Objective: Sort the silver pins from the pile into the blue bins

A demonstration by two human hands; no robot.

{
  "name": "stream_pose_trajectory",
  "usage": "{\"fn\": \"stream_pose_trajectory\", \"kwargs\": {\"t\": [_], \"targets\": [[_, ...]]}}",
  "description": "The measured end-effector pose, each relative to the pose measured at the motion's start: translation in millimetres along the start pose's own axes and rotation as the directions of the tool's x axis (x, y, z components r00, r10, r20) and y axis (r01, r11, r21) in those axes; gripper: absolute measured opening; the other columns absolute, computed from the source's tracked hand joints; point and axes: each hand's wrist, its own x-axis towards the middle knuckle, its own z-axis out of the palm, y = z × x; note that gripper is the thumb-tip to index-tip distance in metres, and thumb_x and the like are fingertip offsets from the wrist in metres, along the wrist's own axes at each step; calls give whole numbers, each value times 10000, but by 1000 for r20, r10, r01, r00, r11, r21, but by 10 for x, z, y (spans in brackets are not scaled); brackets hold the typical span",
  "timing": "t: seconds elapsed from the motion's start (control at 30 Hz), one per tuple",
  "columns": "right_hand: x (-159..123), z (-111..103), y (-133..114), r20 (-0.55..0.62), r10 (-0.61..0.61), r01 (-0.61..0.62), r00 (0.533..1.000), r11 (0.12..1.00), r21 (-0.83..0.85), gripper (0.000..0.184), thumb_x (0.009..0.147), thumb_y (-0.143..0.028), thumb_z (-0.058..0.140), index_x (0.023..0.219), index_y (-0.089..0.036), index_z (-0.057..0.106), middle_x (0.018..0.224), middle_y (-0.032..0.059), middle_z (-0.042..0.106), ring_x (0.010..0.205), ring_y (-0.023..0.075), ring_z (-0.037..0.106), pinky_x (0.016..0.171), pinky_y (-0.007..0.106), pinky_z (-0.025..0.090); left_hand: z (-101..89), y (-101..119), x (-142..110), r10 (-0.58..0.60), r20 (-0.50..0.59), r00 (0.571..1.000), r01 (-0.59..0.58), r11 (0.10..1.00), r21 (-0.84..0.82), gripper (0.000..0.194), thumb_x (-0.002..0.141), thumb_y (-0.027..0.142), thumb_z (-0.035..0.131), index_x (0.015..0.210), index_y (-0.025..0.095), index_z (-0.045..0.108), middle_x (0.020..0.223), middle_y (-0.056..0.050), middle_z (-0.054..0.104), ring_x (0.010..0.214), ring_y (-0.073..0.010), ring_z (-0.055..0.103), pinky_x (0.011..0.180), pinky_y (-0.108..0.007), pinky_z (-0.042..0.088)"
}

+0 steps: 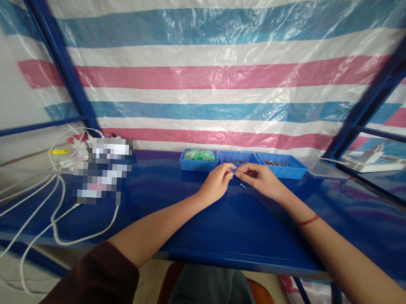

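Both my hands meet over the blue table, just in front of three blue bins. My left hand is closed in a pinch at its fingertips, touching a small thin dark part. My right hand pinches the same small part from the other side; a red band sits on that wrist. The part is too small to name. The left bin holds green pieces. The middle bin and the right bin hold small dark metal pieces.
White cables loop across the table's left side beside a blurred-out patch. A clear plastic lid or tray lies right of the bins. A striped tarp hangs behind. Blue frame bars slant at both sides.
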Motion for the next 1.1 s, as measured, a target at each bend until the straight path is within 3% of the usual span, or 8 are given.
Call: {"fn": "stream_pose_trajectory", "kwargs": {"t": [0.13,0.4,0.6,0.77,0.93,1.1], "targets": [[-5,8,-31,-45,-10,9,999,1000,-12,254,772,-408,553,800,-164,621,766,52,658,680,165,582,622,290,461,-10,16,1,-14,-6,1000,14,1000,12,219,852,182,472,1062,158,528,974,-72,634,907,-167,600,853,-319,462],[-10,-14,-62,-124,-4,1,992,1000,-24,178,752,-342,549,765,-170,589,712,31,620,640,153,558,598,277,442,-16,2,8,-25,17,1000,23,996,88,145,845,227,509,898,172,632,919,-48,675,874,-168,617,846,-313,463],[-19,-35,-63,-70,13,-20,997,995,-96,152,757,-317,533,731,-170,565,677,12,589,616,137,524,578,263,414,-14,25,9,-21,-88,996,23,1000,15,116,817,192,537,885,171,628,881,-37,670,833,-146,617,807,-297,479],[-10,-21,-37,18,44,-44,999,999,21,238,777,-397,535,776,-162,569,695,23,581,630,140,516,594,278,416,-14,57,18,-55,-181,982,39,995,-87,144,776,187,585,915,171,618,877,-38,665,813,-138,621,750,-274,492],[4,-5,-37,35,48,-52,998,989,138,320,752,-481,567,783,-163,563,677,14,554,627,133,502,596,279,409,-23,80,29,-109,-151,982,81,980,-182,145,788,245,585,904,164,614,875,-41,672,806,-142,627,711,-259,491],[3,-2,-79,63,89,-99,994,979,176,352,738,-510,568,777,-161,567,657,10,546,612,126,496,583,273,405,-33,102,23,-104,-134,985,80,981,-175,125,805,267,564,852,166,620,877,-34,671,814,-138,619,714,-252,482]]}}
